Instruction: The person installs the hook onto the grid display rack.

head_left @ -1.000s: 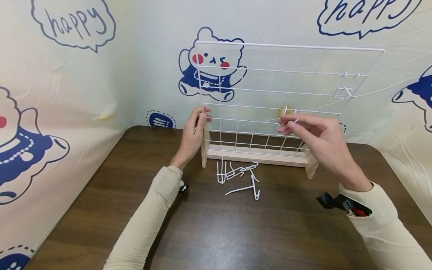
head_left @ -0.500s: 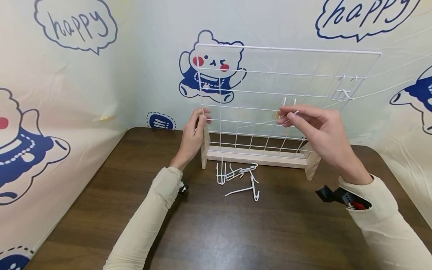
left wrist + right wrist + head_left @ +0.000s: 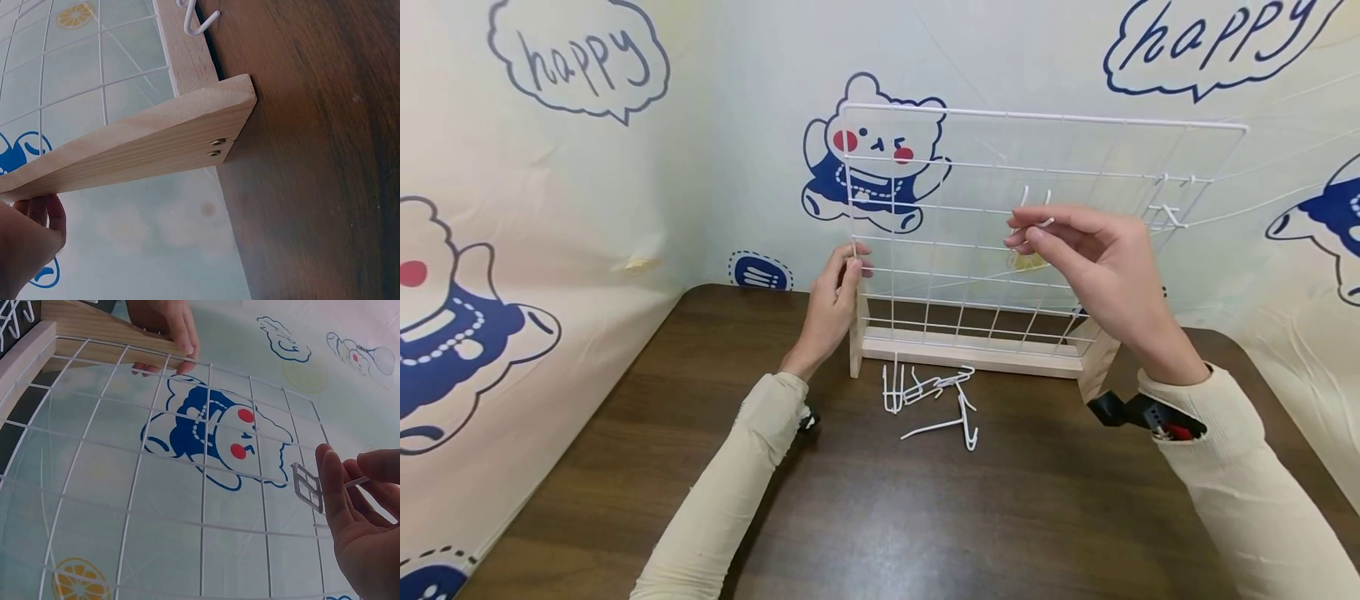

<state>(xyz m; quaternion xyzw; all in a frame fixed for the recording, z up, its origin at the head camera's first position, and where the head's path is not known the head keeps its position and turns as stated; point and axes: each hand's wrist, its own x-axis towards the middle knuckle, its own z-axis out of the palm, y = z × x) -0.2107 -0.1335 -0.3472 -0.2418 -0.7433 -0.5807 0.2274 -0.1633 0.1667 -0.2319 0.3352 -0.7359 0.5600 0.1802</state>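
At the centre of the frame, a white hook is pinched between the fingertips of the right hand and held against the wire grid. The grid's left edge is gripped by the left hand, fingers curled round it. Spare hooks are lying on the desk before the wooden base.

A wire grid stands upright in a wooden base at the back of the worktop, before the wall cloth. Loose hooks lie on the worktop just in front of the base, and 1 hook hangs on the grid's upper right.
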